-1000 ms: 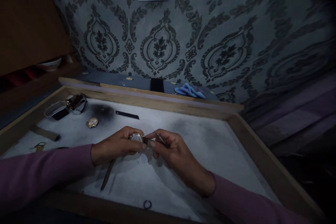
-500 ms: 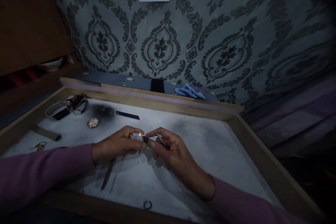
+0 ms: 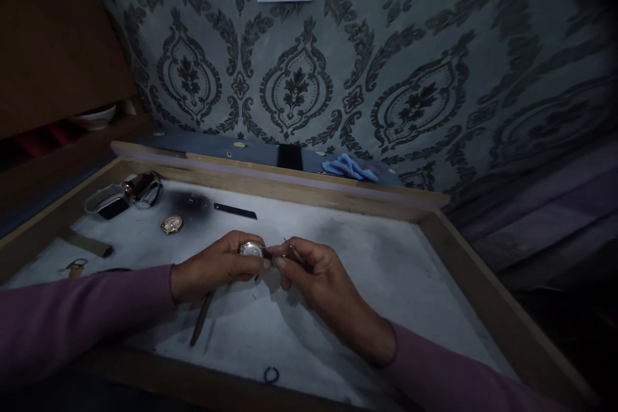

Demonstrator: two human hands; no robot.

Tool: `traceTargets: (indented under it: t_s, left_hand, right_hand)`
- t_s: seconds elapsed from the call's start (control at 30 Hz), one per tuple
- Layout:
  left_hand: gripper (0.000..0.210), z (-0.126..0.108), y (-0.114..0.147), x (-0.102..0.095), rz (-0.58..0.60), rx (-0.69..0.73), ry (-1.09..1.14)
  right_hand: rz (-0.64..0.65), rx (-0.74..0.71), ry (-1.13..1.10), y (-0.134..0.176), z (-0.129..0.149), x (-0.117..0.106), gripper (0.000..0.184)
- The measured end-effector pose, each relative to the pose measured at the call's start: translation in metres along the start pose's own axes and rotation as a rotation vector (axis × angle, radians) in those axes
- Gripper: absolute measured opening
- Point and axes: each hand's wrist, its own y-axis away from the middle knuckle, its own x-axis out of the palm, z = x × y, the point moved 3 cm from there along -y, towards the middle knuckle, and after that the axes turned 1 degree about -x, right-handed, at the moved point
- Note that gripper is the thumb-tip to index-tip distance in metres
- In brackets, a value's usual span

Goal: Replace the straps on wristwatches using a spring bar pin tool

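My left hand [image 3: 224, 261] is closed around a round watch [image 3: 252, 250] with a shiny rim, its pale face or back turned up. A brown strap [image 3: 200, 320] hangs below that hand; whether it joins the watch is hidden. My right hand [image 3: 313, 273] is closed close to the watch's right edge, thumb and index finger pinched at a small dark piece, perhaps a strap end [image 3: 271, 251]. Across its fingers lies a thin metal tool [image 3: 297, 252], whose exact kind I cannot make out. The fingertips of both hands nearly meet.
A wooden-rimmed tray [image 3: 284, 183] surrounds the white work surface. On it lie a black blade [image 3: 235, 210], a gold watch case [image 3: 171, 224], several watches [image 3: 113, 203], an olive strap [image 3: 85, 243] and a small dark ring [image 3: 271, 374]. Behind the rim is a blue cloth [image 3: 350, 167].
My right fingertips have drawn slightly closer to the watch, and the thin metal tool has tilted a little. My left hand keeps the watch in nearly the same place.
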Motion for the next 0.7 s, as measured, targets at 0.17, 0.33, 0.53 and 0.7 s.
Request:
traceTargets:
  t_s: [0.17,0.33,0.53,0.7]
  left_hand:
    - [0.025,-0.0017,0.0009,0.0017,0.004,0.008,-0.01]
    - [0.03,-0.0027,0.0001,0.0018,0.034,0.04,-0.025]
    - [0.03,-0.001,0.0002,0.0003,0.064,0.053,-0.052]
    - [0.029,-0.0017,0.0003,0.0008,0.07,0.049,-0.066]
  right_hand:
    - [-0.004,0.057,-0.011,0.0008,-0.0007,0.0001,0.02]
    - [-0.025,0.089,-0.039,0.0004,-0.0009,0.0006,0.02]
    - [-0.027,0.136,-0.058,0.001,0.0015,0.0019,0.019]
    - [-0.015,0.122,-0.048,0.0012,0.0027,0.001,0.019]
